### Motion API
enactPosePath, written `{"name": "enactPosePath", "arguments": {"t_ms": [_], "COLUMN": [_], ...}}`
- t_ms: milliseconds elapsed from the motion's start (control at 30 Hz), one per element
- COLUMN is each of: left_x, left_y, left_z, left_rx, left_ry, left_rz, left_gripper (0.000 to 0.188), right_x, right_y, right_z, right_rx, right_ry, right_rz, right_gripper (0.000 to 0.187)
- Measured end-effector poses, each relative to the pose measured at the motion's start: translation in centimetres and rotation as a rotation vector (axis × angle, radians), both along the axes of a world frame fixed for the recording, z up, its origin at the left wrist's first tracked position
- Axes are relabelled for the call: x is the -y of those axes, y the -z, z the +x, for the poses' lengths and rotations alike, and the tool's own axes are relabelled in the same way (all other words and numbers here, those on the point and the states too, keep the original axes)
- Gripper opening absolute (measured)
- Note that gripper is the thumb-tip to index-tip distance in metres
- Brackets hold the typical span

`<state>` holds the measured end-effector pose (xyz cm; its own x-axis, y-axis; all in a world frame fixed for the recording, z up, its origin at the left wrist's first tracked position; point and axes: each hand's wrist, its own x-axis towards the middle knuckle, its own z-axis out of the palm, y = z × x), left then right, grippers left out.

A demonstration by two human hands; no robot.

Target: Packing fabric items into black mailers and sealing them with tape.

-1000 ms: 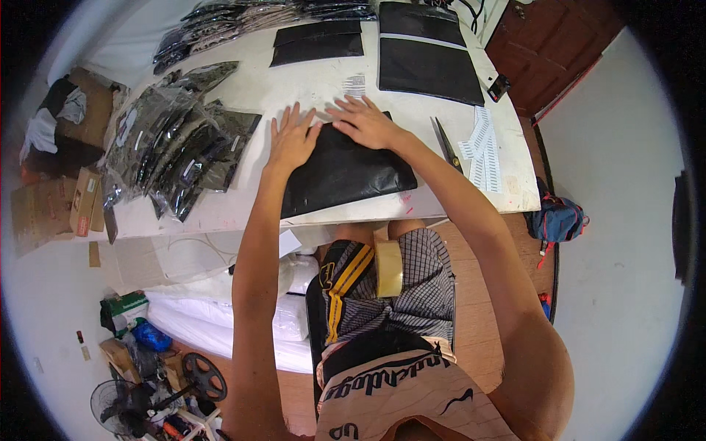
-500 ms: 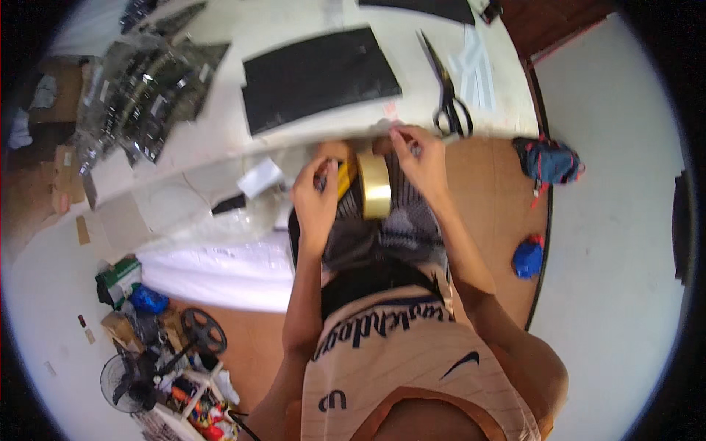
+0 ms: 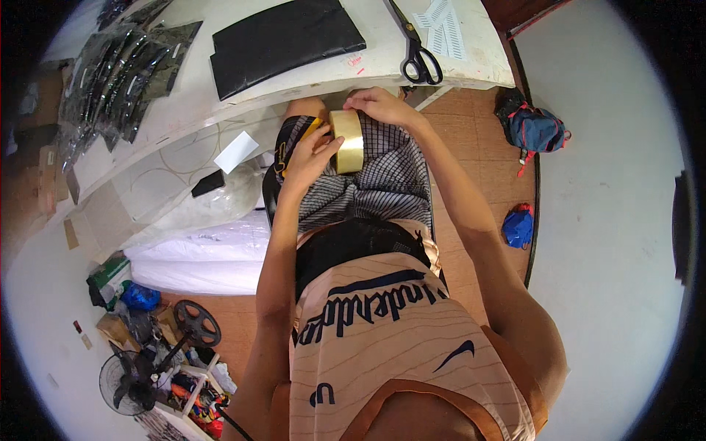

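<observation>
- So the roll of tape [image 3: 351,154] is down in the person's lap, wide and yellowish-gold, standing on its edge against the checked shorts [image 3: 393,158], just out from the table's near edge.
- Left hand [image 3: 312,158] has the roll by its left side — thumb laid across the outer face, other fingers bent around at the upper left, wrist low, forearm running up from the bottom of the view.
- Right hand [image 3: 379,105] comes in from the other side, palm down, fingers bent and fingertips at the roll's top edge. Can't tell whether it's pinching the tape or only touching it (the fingertips hide that spot).
- Both elbows are bent, the right one swung out wider.
- Writing: the peach sleeveless top [image 3: 382,294] has big dark stylised lettering across it, plus a curved dark mark and a couple of smaller letters. The paper strips [image 3: 443,33] carry rows of tiny print, too small to read, and there's a bit of red scribble on the white table [image 3: 195,77].
- Up on that table: a flat black pouch [image 3: 287,40], black-handled scissors [image 3: 409,29] right beside the strips, and a heap of clear plastic packets [image 3: 121,73] with dark contents over to the left.
- Farther out — a blue-grey backpack [image 3: 540,128] on the floor by the right wall, and a fan [image 3: 125,382] at lower left.
</observation>
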<state>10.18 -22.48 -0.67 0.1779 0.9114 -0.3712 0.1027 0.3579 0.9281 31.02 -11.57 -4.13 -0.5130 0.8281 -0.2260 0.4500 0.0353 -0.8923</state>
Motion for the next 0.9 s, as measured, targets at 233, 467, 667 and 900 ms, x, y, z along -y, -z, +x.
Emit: {"name": "enactPosePath", "arguments": {"t_ms": [233,467,667,900], "left_x": [-0.2,-0.4,-0.4,-0.5], "left_y": [0.2,1.3,1.4,0.8], "left_z": [0.0,0.0,-0.3,-0.2], "left_rx": [0.050,-0.009,0.000,0.006], "left_ry": [-0.017,-0.032,-0.037,-0.051], "left_rz": [-0.047,-0.004,0.007,-0.015], "left_gripper": [0.060,0.056,0.056,0.055], "right_x": [-0.3,-1.0,-2.2,-2.6], "right_y": [-1.5,0.6,-0.6,-0.3], "right_z": [-0.1,-0.8,-1.4,-1.3], "right_rx": [0.063,0.067,0.057,0.008], "right_ry": [-0.084,-0.012,-0.156,-0.137], "right_rz": [0.051,0.179,0.064,-0.029], "right_gripper": [0.030,0.028,0.031,0.027]}}
